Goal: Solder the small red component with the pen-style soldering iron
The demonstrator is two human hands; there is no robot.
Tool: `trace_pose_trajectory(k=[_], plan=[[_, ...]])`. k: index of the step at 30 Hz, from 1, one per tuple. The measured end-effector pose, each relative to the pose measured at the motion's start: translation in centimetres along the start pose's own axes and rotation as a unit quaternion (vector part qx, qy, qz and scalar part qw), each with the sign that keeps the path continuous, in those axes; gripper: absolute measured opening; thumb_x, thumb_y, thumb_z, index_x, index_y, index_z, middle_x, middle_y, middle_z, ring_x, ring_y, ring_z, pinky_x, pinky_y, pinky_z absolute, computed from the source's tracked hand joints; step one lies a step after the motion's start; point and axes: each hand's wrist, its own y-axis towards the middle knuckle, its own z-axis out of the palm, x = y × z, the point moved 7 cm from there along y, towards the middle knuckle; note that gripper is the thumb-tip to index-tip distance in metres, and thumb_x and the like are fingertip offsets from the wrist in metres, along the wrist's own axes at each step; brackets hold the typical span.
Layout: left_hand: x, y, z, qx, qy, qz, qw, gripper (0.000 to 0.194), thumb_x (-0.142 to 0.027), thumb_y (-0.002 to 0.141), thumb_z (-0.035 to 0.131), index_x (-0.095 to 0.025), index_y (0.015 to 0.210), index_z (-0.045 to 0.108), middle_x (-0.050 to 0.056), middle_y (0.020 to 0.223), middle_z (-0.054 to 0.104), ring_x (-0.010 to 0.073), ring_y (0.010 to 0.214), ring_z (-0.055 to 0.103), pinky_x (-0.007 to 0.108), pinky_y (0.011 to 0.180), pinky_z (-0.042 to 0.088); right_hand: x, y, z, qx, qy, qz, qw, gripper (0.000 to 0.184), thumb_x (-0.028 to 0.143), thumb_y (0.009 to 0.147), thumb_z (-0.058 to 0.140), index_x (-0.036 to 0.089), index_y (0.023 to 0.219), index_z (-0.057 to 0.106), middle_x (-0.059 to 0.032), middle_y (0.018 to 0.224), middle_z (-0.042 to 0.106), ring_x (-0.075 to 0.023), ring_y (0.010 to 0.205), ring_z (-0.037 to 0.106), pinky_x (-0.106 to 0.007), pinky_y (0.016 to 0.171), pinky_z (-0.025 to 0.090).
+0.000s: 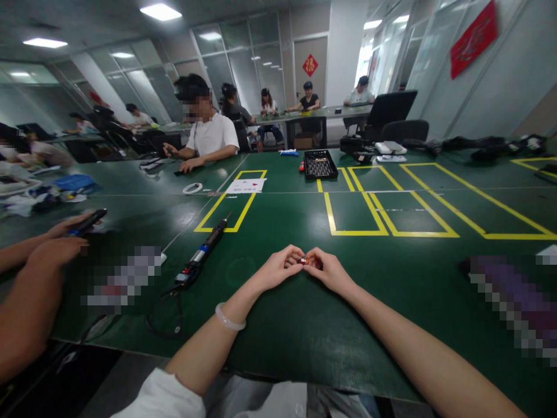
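Over the green table (278, 325), my left hand (282, 268) and my right hand (327, 268) meet at the fingertips. Pinched between them is a small red and white part (304, 261), partly covered by fingers and too small to name. Both hands are closed on it. To the left of my left hand lies an electric screwdriver (202, 252), its bit pointing away from me and its cable trailing toward the table's near edge.
A black tray of small parts (321, 165) stands farther back. Yellow tape outlines (359, 233) mark the table. A paper sheet (246, 186) and white tape roll (192, 188) lie left of centre. A co-worker's hands (72, 232) hold a dark tool at the left.
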Motion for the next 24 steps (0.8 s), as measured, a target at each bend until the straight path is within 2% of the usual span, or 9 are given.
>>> trace_pose_trajectory(k=[8,14,18,20,24], plan=[[-0.73,-0.29,0.15,-0.017,0.119,0.036,0.992,0.02,-0.03,0.086,0.052,-0.019,0.102,0.056,0.002,0.091,0.065,0.0121,0.077,0.059,0.025,0.073,0.046,0.01,-0.07,0.25,0.036,-0.021,0.017,0.999,0.035,0.041,0.094,0.044,0.017,0.072,0.056,0.0011,0.063,0.059,-0.0118,0.058,0.051,-0.023,0.058,0.037],[-0.77,-0.41,-0.22,-0.052,0.236,0.041,0.97,0.019,-0.034,0.089,0.047,-0.02,0.092,0.06,0.002,0.087,0.064,0.0135,0.077,0.057,0.026,0.073,0.044,-0.68,-0.03,0.16,0.015,0.042,0.033,0.998,0.028,0.044,0.093,0.047,0.018,0.088,0.055,0.0013,0.066,0.06,-0.0128,0.061,0.055,-0.023,0.061,0.042],[-0.87,-0.48,0.17,-0.042,0.239,0.039,0.969,0.023,-0.034,0.086,0.052,-0.023,0.106,0.056,0.0,0.09,0.065,0.0133,0.077,0.059,0.025,0.072,0.045,-0.66,-0.03,0.45,0.033,0.055,0.033,0.997,0.03,0.045,0.092,0.048,0.017,0.081,0.054,0.0015,0.064,0.059,-0.0121,0.059,0.054,-0.023,0.059,0.041],[-1.01,-0.51,0.29,-0.042,0.253,0.045,0.966,0.021,-0.034,0.087,0.051,-0.023,0.104,0.056,0.0,0.09,0.064,0.0136,0.078,0.059,0.025,0.073,0.044,-0.65,-0.04,0.48,0.034,0.051,0.034,0.998,0.031,0.045,0.092,0.047,0.017,0.08,0.054,0.0016,0.064,0.058,-0.012,0.059,0.053,-0.022,0.059,0.04],[-0.88,-0.55,0.06,-0.052,0.283,0.046,0.957,0.019,-0.036,0.088,0.049,-0.022,0.097,0.059,0.0,0.087,0.064,0.014,0.078,0.058,0.025,0.072,0.043,-0.76,-0.05,0.35,0.014,0.082,0.032,0.996,0.026,0.045,0.09,0.052,0.019,0.094,0.053,0.0023,0.069,0.058,-0.012,0.061,0.053,-0.022,0.059,0.04]])
